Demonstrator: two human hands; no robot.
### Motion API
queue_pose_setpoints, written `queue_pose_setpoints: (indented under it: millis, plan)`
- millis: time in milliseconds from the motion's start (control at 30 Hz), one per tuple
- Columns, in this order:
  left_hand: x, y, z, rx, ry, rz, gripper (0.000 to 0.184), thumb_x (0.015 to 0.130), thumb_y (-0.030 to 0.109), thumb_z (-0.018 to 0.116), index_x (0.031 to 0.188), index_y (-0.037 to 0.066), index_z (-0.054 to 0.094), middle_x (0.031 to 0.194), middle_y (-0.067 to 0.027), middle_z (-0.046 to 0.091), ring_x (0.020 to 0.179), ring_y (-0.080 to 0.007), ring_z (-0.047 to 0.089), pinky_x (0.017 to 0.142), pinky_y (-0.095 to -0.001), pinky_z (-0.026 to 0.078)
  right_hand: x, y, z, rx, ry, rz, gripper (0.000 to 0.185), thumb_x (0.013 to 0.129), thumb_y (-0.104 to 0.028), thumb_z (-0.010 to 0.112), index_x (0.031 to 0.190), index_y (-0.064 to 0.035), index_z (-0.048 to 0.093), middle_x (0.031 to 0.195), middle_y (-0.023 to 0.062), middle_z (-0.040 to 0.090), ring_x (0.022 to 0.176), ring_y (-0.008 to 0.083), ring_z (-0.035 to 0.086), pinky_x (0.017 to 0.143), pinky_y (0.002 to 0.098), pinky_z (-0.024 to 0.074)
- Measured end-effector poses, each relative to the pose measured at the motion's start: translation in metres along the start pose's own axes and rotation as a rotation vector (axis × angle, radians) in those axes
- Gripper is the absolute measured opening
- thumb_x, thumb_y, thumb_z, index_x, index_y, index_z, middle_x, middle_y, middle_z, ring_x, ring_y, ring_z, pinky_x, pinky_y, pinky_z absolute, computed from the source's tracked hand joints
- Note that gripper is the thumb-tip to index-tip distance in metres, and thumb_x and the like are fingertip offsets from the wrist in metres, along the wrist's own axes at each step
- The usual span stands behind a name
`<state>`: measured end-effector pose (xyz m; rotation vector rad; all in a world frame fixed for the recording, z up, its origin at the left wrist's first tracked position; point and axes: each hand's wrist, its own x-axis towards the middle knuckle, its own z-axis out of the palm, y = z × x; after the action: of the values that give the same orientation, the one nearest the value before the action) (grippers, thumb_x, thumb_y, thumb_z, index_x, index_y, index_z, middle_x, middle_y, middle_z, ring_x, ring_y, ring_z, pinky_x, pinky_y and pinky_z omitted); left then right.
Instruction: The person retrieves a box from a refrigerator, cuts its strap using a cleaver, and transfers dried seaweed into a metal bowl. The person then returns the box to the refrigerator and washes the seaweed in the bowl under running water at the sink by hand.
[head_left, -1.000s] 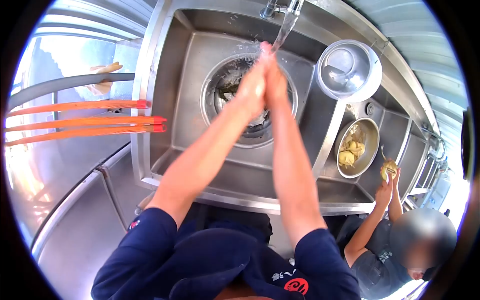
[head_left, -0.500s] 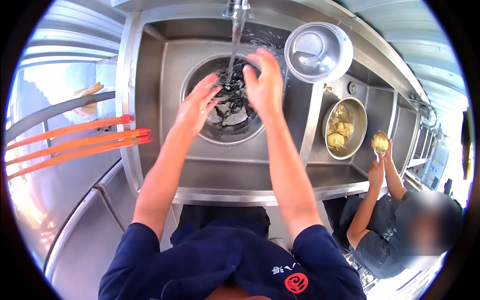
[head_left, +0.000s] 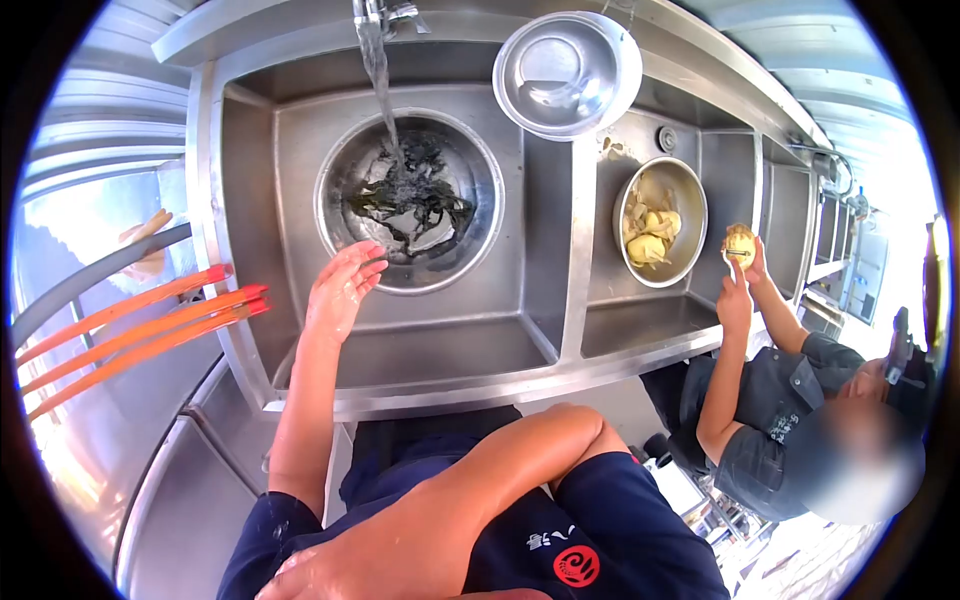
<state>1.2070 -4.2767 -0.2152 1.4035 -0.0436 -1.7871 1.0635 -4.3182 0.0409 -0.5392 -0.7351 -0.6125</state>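
Observation:
A round metal basin sits in the large sink, with water and dark, seaweed-like pieces in it. Water runs into it from the faucet. My left hand is wet and empty, its fingers apart, just off the basin's near-left rim. Across my chest reaches my right arm, bringing my right hand against the left sleeve of my dark blue shirt. The right fingers are blurred and partly cut off at the bottom edge, so their grip cannot be made out.
Nested bowls rest on the divider between sinks. In the right sink, a metal bowl holds peeled yellowish vegetables. A co-worker's hands hold another vegetable and a peeler there. Orange poles jut in from the left.
Both hands have come away from the basin. The left moved back toward its near rim; the right swung across my body to the left sleeve. The pieces now float under water. My view shifted.

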Motion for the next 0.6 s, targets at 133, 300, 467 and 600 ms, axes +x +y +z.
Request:
queue_pose_setpoints:
  millis: [133,300,467,600]
  plan:
    - [0.002,0.0,0.004,0.0,-0.036,0.017,0.038,0.1,0.022,0.061,0.132,0.002,0.059,0.126,-0.0148,0.066,0.115,-0.0247,0.064,0.099,-0.0351,0.047,0.004,0.014,0.006,0.074,-0.062,-0.023,0.014,0.096,-0.012,0.059,0.093,-0.0047,0.07,0.123,0.0217,0.061,0.11,0.0368,0.06,0.093,0.0456,0.0489]
    - [0.003,0.003,0.003,0.04,-0.046,0.022,0.041,0.1,0.02,0.058,0.135,-0.001,0.056,0.128,-0.0167,0.065,0.117,-0.0258,0.063,0.1,-0.0359,0.048,0.001,0.011,0.002,0.09,-0.07,-0.026,0.014,0.097,-0.011,0.058,0.094,-0.0043,0.07,0.123,0.0216,0.061,0.11,0.0367,0.06,0.093,0.0456,0.0487]
    - [0.003,0.002,0.002,0.049,-0.064,0.021,0.035,0.101,0.019,0.058,0.132,0.002,0.059,0.124,-0.0139,0.067,0.114,-0.0226,0.065,0.097,-0.033,0.048,-0.002,0.021,0.002,0.102,-0.095,-0.023,0.014,0.097,-0.01,0.056,0.095,-0.0038,0.069,0.122,0.0214,0.061,0.11,0.0366,0.059,0.094,0.0456,0.0485]
    - [0.005,0.004,0.002,0.065,-0.067,0.034,0.035,0.101,0.019,0.058,0.132,0.002,0.059,0.124,-0.0139,0.067,0.114,-0.0224,0.065,0.097,-0.0325,0.048,-0.001,0.023,0.003,0.109,-0.109,-0.015,0.014,0.097,-0.009,0.055,0.095,-0.0035,0.068,0.122,0.0213,0.061,0.11,0.0366,0.059,0.094,0.0456,0.0484]
